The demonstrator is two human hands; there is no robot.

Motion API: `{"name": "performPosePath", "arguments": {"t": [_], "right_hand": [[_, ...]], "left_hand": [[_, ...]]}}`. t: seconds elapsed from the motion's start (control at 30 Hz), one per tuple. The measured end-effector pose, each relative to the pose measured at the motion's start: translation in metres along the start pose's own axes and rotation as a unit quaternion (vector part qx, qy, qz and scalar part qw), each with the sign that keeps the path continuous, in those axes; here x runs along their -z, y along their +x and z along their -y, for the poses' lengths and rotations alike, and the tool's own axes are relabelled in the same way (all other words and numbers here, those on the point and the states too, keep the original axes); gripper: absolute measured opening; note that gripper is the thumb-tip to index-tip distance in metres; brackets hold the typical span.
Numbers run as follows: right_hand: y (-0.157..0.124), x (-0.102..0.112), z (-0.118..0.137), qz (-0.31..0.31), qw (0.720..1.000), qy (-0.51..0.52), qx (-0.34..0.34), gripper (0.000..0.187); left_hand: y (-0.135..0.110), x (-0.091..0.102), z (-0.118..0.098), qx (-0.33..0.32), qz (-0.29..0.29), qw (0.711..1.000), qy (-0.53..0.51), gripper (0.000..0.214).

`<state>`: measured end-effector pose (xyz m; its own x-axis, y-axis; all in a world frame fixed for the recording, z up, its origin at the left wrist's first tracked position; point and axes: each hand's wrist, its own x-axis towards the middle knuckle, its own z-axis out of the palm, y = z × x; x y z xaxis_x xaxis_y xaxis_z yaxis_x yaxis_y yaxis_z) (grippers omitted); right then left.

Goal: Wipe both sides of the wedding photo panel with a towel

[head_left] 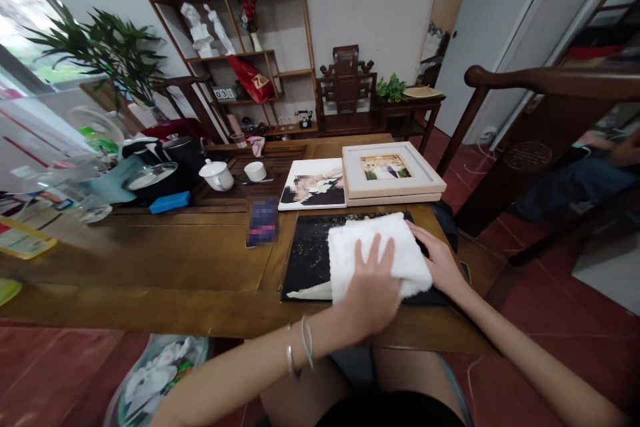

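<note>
A white folded towel (373, 240) lies on a black flat panel (310, 257) at the near right of the wooden table (165, 267). My left hand (373, 290) rests flat on the towel, fingers spread and pressed down on its near part. At the panel's right edge my right hand (437, 260) lies beside the towel, fingers stretched out and partly tucked under the towel's side.
Behind the panel lie a light wooden picture frame (393, 177) and a flat photo print (313, 185). A phone (263, 221) lies left of the panel. A tea tray with white cups (217, 175), pots and a blue box (170, 201) fills the table's left. A person sits at far right.
</note>
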<state>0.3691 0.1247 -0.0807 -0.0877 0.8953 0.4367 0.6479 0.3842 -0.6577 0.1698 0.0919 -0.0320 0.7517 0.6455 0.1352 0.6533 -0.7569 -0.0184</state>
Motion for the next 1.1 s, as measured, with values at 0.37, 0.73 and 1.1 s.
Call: {"name": "performPosePath", "arguments": {"t": [0.37, 0.73, 1.1], "right_hand": [[-0.001, -0.001, 0.003, -0.028, 1.0, -0.008, -0.007, 0.032], [-0.001, 0.0, -0.001, -0.046, 0.999, 0.016, -0.02, 0.033], [0.0, -0.001, -0.001, -0.023, 1.0, 0.001, -0.008, 0.031]], "left_hand": [[-0.047, 0.006, 0.008, 0.049, 0.031, 0.997, -0.041, 0.024], [0.011, -0.001, 0.012, 0.036, 0.003, 0.999, -0.019, 0.03], [-0.071, 0.014, -0.021, -0.044, 0.053, 0.995, -0.066, 0.032]]}}
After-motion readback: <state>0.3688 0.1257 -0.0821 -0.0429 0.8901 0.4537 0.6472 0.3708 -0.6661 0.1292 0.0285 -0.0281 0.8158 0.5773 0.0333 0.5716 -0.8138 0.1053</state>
